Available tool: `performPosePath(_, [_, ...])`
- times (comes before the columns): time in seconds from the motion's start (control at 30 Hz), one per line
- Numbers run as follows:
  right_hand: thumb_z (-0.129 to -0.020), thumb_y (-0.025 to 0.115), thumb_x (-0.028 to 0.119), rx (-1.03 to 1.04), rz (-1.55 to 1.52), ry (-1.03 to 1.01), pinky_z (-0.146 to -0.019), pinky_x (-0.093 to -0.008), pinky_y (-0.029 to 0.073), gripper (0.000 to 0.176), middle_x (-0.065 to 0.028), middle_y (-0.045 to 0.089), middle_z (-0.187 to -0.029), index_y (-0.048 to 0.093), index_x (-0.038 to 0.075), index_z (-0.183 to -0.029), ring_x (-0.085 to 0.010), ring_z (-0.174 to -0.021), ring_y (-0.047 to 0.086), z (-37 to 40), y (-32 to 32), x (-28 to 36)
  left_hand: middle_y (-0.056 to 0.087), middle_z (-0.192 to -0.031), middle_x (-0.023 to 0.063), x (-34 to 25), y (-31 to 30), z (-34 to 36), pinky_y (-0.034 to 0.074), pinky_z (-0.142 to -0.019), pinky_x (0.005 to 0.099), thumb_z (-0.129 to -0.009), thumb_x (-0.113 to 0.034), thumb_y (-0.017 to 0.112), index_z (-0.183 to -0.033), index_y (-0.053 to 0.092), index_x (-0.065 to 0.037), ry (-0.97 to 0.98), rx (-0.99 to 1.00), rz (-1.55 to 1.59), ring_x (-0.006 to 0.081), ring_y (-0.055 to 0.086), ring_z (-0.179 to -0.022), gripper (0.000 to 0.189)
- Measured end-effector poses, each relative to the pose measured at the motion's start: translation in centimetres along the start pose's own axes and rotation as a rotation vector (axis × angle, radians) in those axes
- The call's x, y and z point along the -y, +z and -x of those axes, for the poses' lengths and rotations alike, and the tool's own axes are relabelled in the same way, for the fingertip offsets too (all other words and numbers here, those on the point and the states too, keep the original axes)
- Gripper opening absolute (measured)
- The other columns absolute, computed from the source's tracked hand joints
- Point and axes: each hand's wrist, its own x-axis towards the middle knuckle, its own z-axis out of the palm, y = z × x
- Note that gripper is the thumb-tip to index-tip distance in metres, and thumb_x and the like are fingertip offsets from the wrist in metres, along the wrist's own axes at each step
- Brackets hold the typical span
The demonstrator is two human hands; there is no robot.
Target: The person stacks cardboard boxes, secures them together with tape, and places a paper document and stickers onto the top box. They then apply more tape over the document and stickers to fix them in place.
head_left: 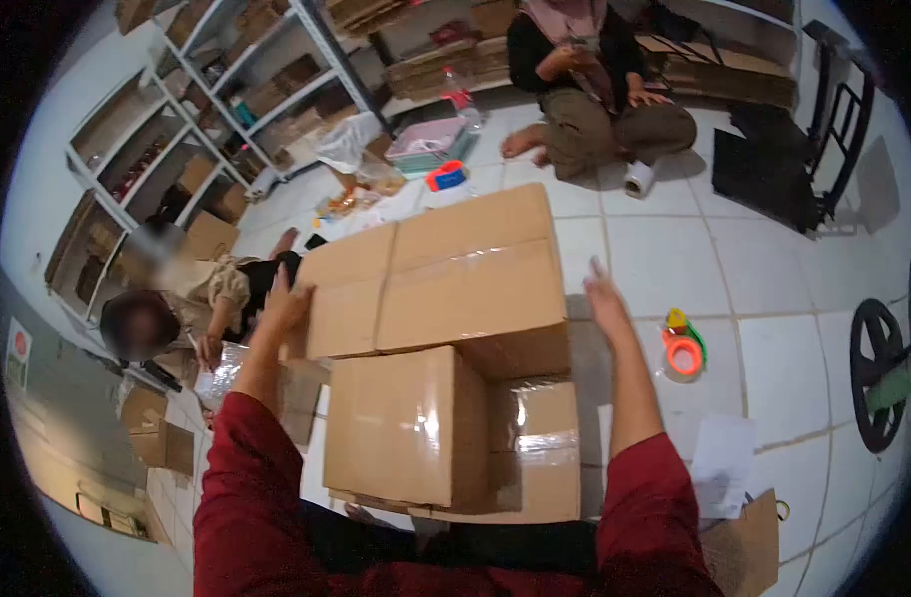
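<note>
Pressing against the left end of the upper cardboard carton [445, 279], the left hand [288, 303] lies spread flat, fingers unfolded along the corner, clasping nothing; the right hand [607, 297] stands opposite it, just beside the carton's right end, palm turned inward and fingers straight, and whether it touches the cardboard cannot be told. Both arms wear dark red sleeves [256, 478].

The carton sits between the two hands, sealed along its top seam with clear tape; it rests on a plain lower carton [405, 428] to the left and a tape-patched lower carton [547, 453] to the right, and reaches past them on the far side. It is probably stiff enough to keep its shape and too broad for one hand; its weight cannot be judged. The taped strip looks slick, so the bare cardboard at the two ends, low near the bottom edges, seems the surest hold.

Farther out on the white tiled floor [774, 249] lie an orange tape roll [683, 353] and a sheet of paper [724, 458], both to the right; a seated person [595, 109] is beyond the carton; another person [192, 298] crouches at the left; metal shelving [187, 109] holds more boxes.
</note>
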Motion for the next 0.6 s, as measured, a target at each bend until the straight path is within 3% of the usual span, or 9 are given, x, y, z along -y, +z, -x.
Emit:
performPosePath(0.03, [-0.084, 0.037, 0.023, -0.118, 0.08, -0.219, -0.097, -0.0305, 0.019, 0.044, -0.0149, 0.029, -0.127, 0.029, 0.004, -0.123, -0.0234, -0.119, 0.024, 0.1, -0.2, 6.3, 0.036, -0.12, 0.0171, -4.3, -1.7, 1.3, 0.029, -0.09, 0.037, -0.079, -0.028, 0.046, -0.122, 0.027, -0.003, 0.155, -0.152, -0.102, 0.0306, 0.037, -0.109, 0.054])
performPosePath(0.1, [-0.08, 0.041, 0.013, -0.087, 0.264, -0.427, -0.097, -0.0288, 0.018, 0.05, -0.013, 0.022, -0.131, 0.024, 0.005, -0.126, -0.0225, -0.121, 0.02, -0.1, 0.8, 13.8, 0.028, -0.127, 0.014, -8.5, -1.7, 2.1, 0.021, -0.094, 0.0432, -0.08, -0.028, 0.043, -0.125, 0.025, -0.008, 0.403, -0.01, 0.105, 0.0312, 0.026, -0.117, 0.052])
performPosePath(0.17, [-0.078, 0.042, 0.011, 0.065, -0.023, -0.298, -0.097, -0.028, 0.016, 0.055, -0.0118, 0.017, -0.133, 0.018, 0.007, -0.127, -0.0223, -0.122, 0.018, -1.9, 2.6, 12.9, 0.022, -0.131, 0.01, -13.3, -1.5, 4.9, 0.015, -0.096, 0.0467, -0.083, -0.032, 0.035, -0.126, 0.025, -0.015, 0.648, 0.213, -0.41, 0.0291, 0.021, -0.12, 0.047])
performPosePath(0.23, [-0.075, 0.042, 0.008, 0.219, -0.299, -0.129, -0.097, -0.0272, 0.015, 0.061, -0.0107, 0.012, -0.134, 0.013, 0.008, -0.129, -0.022, -0.123, 0.015, -1.7, 3.5, 11.8, 0.021, -0.132, 0.0094, -13.1, 0.1, 6.0, 0.014, -0.096, 0.0469, -0.083, -0.034, 0.032, -0.126, 0.026, -0.017, 0.571, 0.21, -0.196, 0.0291, 0.02, -0.121, 0.046])
performPosePath(0.3, [-0.072, 0.044, 0.005, 0.129, -0.578, -0.065, -0.097, -0.0265, 0.013, 0.07, -0.0083, 0.006, -0.136, 0.005, 0.01, -0.13, -0.0211, -0.123, 0.013, -1.4, 3.6, 11.7, 0.02, -0.132, 0.0087, -12.9, 0.2, 5.8, 0.012, -0.096, 0.0471, -0.084, -0.036, 0.029, -0.125, 0.027, -0.018, 0.51, 0.185, -0.001, 0.0291, 0.019, -0.121, 0.045])
performPosePath(0.43, [-0.08, 0.042, 0.03, 0.244, -0.755, 0.116, -0.097, -0.0279, 0.017, 0.063, -0.0084, 0.013, -0.134, 0.009, 0.011, -0.13, -0.0198, -0.122, 0.016, 0.1, 3.5, 11.4, 0.018, -0.133, 0.0082, -11.6, 0.8, 5.7, 0.013, -0.096, 0.0482, -0.085, -0.038, 0.025, -0.126, 0.024, -0.021, 0.491, 0.197, 0.068, 0.0301, 0.018, -0.121, 0.045])
performPosePath(0.47, [-0.08, 0.037, 0.047, 0.13, -0.725, 0.21, -0.094, -0.03, 0.023, 0.064, -0.0096, 0.021, -0.132, 0.017, 0.01, -0.129, -0.02, -0.12, 0.022, 1.1, 3.7, 10.8, 0.018, -0.133, 0.0078, -11.0, 0.8, 5.3, 0.014, -0.095, 0.0489, -0.085, -0.038, 0.025, -0.127, 0.023, -0.021, 0.364, 0.178, 0.006, 0.0298, 0.018, -0.121, 0.045])
performPosePath(0.53, [-0.079, 0.036, 0.053, 0.121, -0.538, 0.327, -0.092, -0.0319, 0.028, 0.066, -0.0113, 0.028, -0.128, 0.024, 0.008, -0.127, -0.0205, -0.117, 0.027, 3.3, 3.6, 7.1, 0.018, -0.133, 0.0092, -8.7, 0.8, 4.6, 0.017, -0.095, 0.0471, -0.084, -0.041, 0.026, -0.127, 0.022, -0.021, 0.147, 0.159, -0.106, 0.0297, 0.019, -0.121, 0.048])
performPosePath(0.6, [-0.079, 0.036, 0.052, 0.052, -0.548, 0.203, -0.089, -0.0338, 0.031, 0.066, -0.0117, 0.031, -0.126, 0.026, 0.007, -0.126, -0.0214, -0.114, 0.032, 5.1, 3.9, 1.0, 0.019, -0.132, 0.0112, -4.6, 0.9, 3.4, 0.019, -0.095, 0.0446, -0.083, -0.044, 0.028, -0.127, 0.022, -0.02, 0.057, 0.143, -0.157, 0.03, 0.02, -0.12, 0.051])
